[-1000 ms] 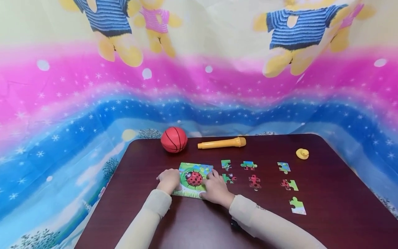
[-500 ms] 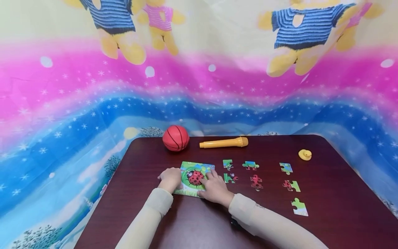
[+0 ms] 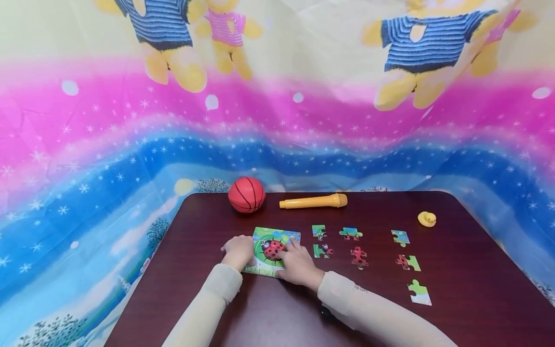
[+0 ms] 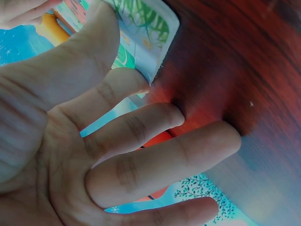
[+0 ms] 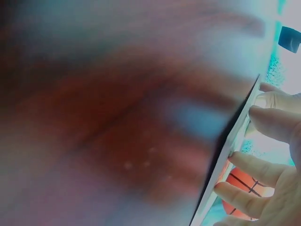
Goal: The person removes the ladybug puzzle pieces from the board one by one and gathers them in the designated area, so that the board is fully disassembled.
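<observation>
A picture board (image 3: 262, 262) with a red ladybug on green lies flat on the dark table. My left hand (image 3: 239, 251) rests at its left edge. In the left wrist view the thumb (image 4: 96, 40) lies over the board's face and the index finger (image 4: 110, 92) touches its corner; the other fingers stretch straight toward the table. My right hand (image 3: 299, 266) rests with spread fingers on the board's right part. The right wrist view shows its fingertips (image 5: 237, 157) along the board's edge (image 5: 225, 155). Several matching puzzle pieces lie to the right, the nearest a green corner piece (image 3: 318, 232).
A red toy basketball (image 3: 246, 194) and a yellow toy microphone (image 3: 314, 201) lie at the back of the table (image 3: 269, 318). A yellow rubber duck (image 3: 427, 219) sits at the far right. More puzzle pieces (image 3: 419, 292) form loose columns. A printed curtain (image 3: 277, 125) hangs behind.
Both hands stay at the board, which keeps its place on the table. The whole view has shifted slightly to the left, and the loose pieces lie as before.
</observation>
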Demonstrator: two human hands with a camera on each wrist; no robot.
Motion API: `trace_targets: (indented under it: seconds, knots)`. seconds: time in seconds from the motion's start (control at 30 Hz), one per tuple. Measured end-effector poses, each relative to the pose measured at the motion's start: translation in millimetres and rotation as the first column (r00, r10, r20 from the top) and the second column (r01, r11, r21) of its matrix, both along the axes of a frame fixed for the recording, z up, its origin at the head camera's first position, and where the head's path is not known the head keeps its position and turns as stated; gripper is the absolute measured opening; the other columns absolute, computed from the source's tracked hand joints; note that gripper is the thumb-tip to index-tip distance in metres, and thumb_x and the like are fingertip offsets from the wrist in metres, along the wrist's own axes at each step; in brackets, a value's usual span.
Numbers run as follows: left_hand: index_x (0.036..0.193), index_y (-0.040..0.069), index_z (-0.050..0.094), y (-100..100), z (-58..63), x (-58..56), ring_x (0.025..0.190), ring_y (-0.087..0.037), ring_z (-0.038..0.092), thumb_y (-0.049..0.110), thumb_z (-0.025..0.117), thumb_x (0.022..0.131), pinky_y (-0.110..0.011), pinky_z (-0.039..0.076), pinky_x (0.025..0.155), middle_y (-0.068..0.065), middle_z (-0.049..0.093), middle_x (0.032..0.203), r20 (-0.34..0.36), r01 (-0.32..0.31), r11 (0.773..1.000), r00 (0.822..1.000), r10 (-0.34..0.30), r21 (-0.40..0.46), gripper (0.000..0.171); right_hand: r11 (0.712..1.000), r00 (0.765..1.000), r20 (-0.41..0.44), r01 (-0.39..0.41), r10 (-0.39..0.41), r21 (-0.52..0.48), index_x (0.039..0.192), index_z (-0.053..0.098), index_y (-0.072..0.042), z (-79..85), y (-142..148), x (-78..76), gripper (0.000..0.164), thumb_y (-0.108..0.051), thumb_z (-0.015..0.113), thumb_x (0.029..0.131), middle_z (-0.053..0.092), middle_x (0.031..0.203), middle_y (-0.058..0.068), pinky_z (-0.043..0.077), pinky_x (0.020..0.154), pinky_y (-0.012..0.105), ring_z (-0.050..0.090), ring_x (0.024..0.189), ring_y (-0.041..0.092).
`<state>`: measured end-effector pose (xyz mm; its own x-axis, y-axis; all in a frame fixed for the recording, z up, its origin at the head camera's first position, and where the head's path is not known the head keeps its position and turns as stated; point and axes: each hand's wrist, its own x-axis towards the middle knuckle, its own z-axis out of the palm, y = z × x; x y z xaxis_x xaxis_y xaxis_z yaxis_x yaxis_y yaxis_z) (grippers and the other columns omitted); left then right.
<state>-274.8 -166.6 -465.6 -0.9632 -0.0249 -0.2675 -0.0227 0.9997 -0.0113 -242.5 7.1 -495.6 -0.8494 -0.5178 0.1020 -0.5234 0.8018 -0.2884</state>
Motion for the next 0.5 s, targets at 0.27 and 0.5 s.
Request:
trace_targets:
  seconds: [0.27,0.5]
  knots:
    - [0.113,0.004,0.065,-1,1.5,0.2,0.101,-0.041,0.060,0.031,0.085,0.067,-0.065,0.045,0.080,-0.015,0.064,0.113,-0.025,0.001,1.000,1.000,-0.001,0.000,0.057,0.996,0.996,0.032,0.082,-0.081,-0.023,0.088,0.071,-0.012,2.1,-8,-6.0,0.026,-0.031,0.077,0.071,0.049,0.084,-0.001,0.037,0.067,0.034,0.043,0.082,0.018]
    - [0.110,0.005,0.066,-1,-2.2,3.4,0.098,-0.039,0.061,0.030,0.086,0.064,-0.062,0.046,0.081,-0.013,0.065,0.109,-0.046,0.008,1.000,0.999,-0.008,-0.017,0.056,0.990,0.987,0.106,0.127,-0.120,-0.063,0.076,0.061,-0.015,1.4,-12,-7.8,0.019,-0.026,0.076,0.073,0.051,0.073,-0.004,0.039,0.059,0.032,0.047,0.070,0.015]
